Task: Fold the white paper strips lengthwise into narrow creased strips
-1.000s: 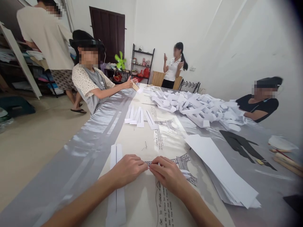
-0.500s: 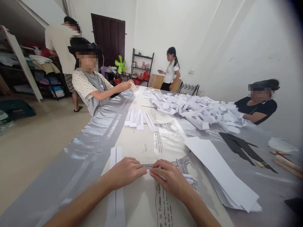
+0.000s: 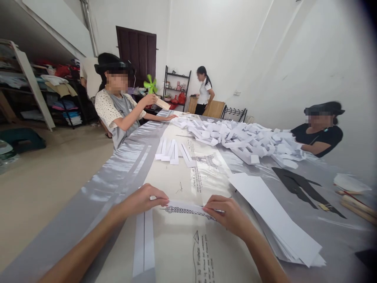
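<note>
My left hand [image 3: 143, 200] and my right hand [image 3: 228, 214] each pinch one end of a narrow white paper strip [image 3: 185, 207], which lies flat across the printed table cover between them. The fingers of both hands are closed on the strip's ends. A folded white strip [image 3: 144, 236] runs lengthwise along the table just below my left hand. To the right of my right hand lies a stack of long white paper sheets [image 3: 273, 218].
A big heap of folded white paper pieces [image 3: 244, 137] covers the far table. Several folded strips [image 3: 172, 149] lie mid-table. A seated person in a black hat [image 3: 118, 102] is at the left edge, another person [image 3: 319, 131] at the right. Wooden sticks [image 3: 357, 204] lie far right.
My hands were close together on the strip and have drawn apart, left hand to the left, right hand to the right, so the strip now shows between them.
</note>
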Tool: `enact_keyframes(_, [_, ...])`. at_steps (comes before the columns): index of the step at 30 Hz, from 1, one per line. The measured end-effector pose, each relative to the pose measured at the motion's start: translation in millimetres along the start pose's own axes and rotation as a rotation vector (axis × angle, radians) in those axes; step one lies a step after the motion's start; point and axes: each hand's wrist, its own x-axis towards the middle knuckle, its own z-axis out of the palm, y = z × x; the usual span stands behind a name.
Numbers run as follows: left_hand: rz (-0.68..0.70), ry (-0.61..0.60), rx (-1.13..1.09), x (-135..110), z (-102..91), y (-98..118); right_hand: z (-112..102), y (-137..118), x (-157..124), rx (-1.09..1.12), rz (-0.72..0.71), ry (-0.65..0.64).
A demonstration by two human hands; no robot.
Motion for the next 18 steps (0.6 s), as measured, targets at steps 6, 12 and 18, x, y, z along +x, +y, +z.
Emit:
enact_keyframes(6, [-0.151,0.015,-0.162,-3.2,-13.1,-5.1,-6.8,2.0,-2.3,0.129,0.067,-0.029])
enact_keyframes(12, [-0.22,-0.004,-0.211,-7.7,-23.5,-10.3,-21.5,14.3,-6.5,0.172,0.136,-0.047])
enact_keyframes(18, [-0.26,0.0,-0.249,-12.5,-33.7,-19.3,-21.0,18.6,-6.6,0.196,0.162,-0.046])
